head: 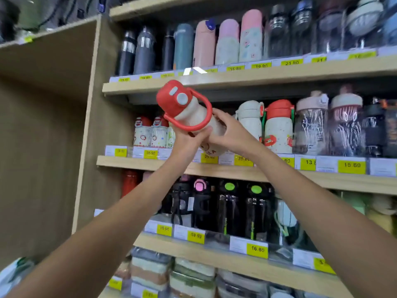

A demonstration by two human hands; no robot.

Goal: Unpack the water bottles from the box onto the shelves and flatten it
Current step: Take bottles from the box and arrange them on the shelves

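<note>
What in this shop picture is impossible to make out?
- Head view: the box lies outside the frame.
- Head view: the cream plastic bottle with red lid and loop handle has its lower body covered by the left hand and right hand.
- Head view: yellow price labels on the upper shelf are too blurred to read fully.

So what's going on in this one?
A person is stocking shop shelves. The left hand and the right hand both grip a cream bottle with a red lid and loop handle. It is tilted, lid up and to the left, in front of the middle shelf, between the small red-capped bottles and a white bottle. It is not yet set down. The box is out of view.
</note>
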